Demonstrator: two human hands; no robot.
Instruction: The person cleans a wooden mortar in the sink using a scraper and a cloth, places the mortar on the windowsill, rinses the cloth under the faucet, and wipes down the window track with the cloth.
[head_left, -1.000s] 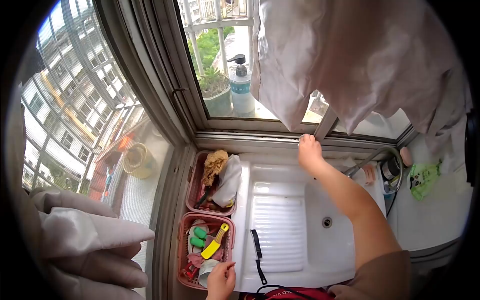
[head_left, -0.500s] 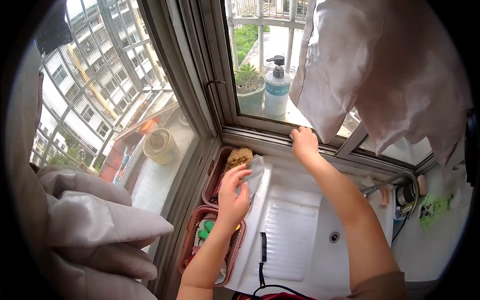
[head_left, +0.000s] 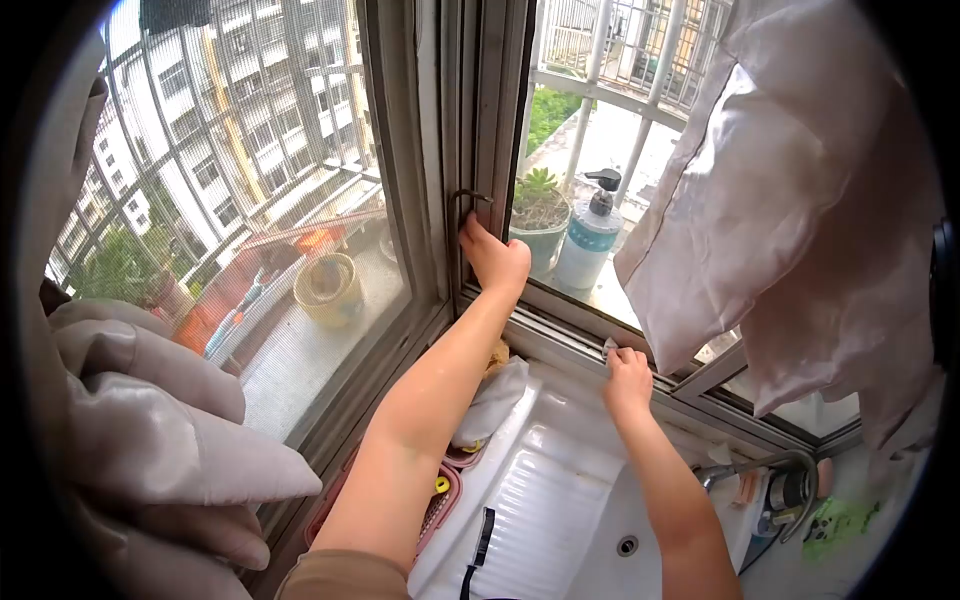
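My left hand [head_left: 495, 258] is raised to the corner of the window, its fingers curled closed at the lower part of the dark hooked window handle [head_left: 476, 197]. The fingertips are partly hidden against the metal window frame [head_left: 485, 120]. Lower and to the right, my right hand [head_left: 628, 378] rests closed on the window's bottom track [head_left: 560, 335]. A small white piece [head_left: 609, 345], too small to name, shows at its fingertips. Behind the glass, a pump bottle [head_left: 588, 245] stands beside a potted plant [head_left: 540, 215].
Below my hands is a white sink [head_left: 545, 480] with a ribbed drainboard and a drain [head_left: 627, 546]. A curved faucet [head_left: 780, 455] stands at the right. A pink basket [head_left: 452, 505] sits left, partly behind my arm. Curtains [head_left: 770, 200] hang at both sides.
My left hand has moved up from above the baskets to the window handle. My right hand stays on the track with the small white piece. The view has shifted.
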